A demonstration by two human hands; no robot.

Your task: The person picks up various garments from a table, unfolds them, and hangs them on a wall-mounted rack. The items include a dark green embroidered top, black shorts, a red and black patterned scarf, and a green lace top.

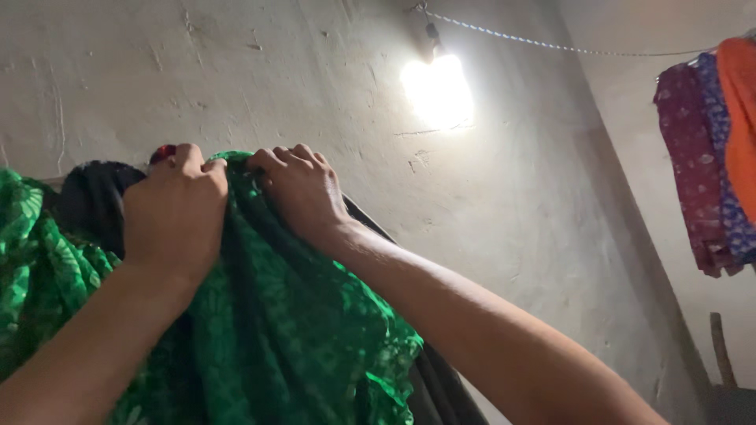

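A green patterned cloth (291,330) hangs over something high up in front of me, its folds falling toward the lower left. My left hand (175,208) grips the top edge of the cloth with the fingers curled over it. Right beside it, my right hand (301,189) clutches the same top edge, knuckles up. Behind the green cloth lies a dark cloth (93,201), and a small red bit (164,151) shows just above my left hand. What the cloths hang on is hidden.
A rough grey plastered wall (512,236) fills the background. A bare glowing bulb (435,86) hangs on it, with a twisted cord (551,46) running right. Maroon, blue and orange garments (713,149) hang at the far right. A wooden stick (723,350) stands below them.
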